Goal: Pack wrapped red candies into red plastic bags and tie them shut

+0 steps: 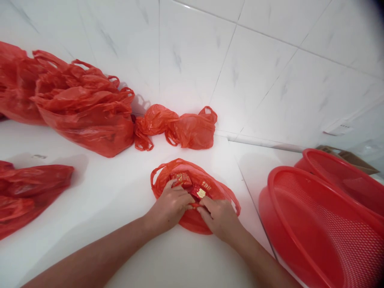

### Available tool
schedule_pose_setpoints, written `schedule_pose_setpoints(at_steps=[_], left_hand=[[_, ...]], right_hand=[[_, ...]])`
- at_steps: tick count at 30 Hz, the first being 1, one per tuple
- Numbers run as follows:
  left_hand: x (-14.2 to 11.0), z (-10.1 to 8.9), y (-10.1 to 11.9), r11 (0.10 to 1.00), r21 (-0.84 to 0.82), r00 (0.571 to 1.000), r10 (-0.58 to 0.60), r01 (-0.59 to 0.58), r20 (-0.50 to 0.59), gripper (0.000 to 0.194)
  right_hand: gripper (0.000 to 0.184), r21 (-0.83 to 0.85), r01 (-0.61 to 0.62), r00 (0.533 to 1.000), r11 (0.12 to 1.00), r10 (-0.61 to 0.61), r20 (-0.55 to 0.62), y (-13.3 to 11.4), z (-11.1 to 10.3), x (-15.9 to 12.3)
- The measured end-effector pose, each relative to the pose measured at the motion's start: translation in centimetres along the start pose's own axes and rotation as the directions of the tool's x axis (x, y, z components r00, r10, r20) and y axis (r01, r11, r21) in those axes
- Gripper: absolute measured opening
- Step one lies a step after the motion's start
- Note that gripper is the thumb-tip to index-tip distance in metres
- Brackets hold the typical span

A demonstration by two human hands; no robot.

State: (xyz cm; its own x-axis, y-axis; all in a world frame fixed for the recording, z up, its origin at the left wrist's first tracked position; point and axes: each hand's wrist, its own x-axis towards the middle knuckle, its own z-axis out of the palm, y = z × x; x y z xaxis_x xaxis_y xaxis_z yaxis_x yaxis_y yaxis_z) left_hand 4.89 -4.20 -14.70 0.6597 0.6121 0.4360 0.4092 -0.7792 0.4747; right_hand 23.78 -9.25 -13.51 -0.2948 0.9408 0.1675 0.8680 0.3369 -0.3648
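A thin red plastic bag (195, 222) lies on the white table in front of me, its mouth spread and its handle loops out to both sides. Inside it show red packets (182, 179) with gold printing. My left hand (174, 204) grips the near rim of the bag, fingers closed, thumb beside the packets. Close by on the right, my right hand (220, 216) pinches the same rim, its fingertips a short way from the left ones. The lower part of the packets is hidden by the bag and my fingers.
Filled red bags (87, 108) crowd the wall at the back left, with smaller red bags (186, 128) beside them. Another red bag (33, 192) lies at the left. Two red perforated plastic baskets (276, 212) stand on the right. A white tiled wall (195, 52) closes off the back.
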Motion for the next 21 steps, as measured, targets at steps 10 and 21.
schedule_pose_setpoints(at_steps=[10, 21], left_hand=[[0.0, 0.2, -0.1, 0.998, -0.028, 0.998, -0.047, 0.048, 0.039, 0.013], [-0.4, 0.8, -0.3, 0.998, 0.051, 0.999, 0.029, -0.031, 0.045, 0.021]], right_hand=[[0.020, -0.042, -0.010, 0.999, 0.999, 0.011, 0.037, -0.1, -0.1, 0.1], [0.023, -0.157, -0.320, 0.945, 0.934, 0.303, -0.124, 1.3, 0.0, 1.1]])
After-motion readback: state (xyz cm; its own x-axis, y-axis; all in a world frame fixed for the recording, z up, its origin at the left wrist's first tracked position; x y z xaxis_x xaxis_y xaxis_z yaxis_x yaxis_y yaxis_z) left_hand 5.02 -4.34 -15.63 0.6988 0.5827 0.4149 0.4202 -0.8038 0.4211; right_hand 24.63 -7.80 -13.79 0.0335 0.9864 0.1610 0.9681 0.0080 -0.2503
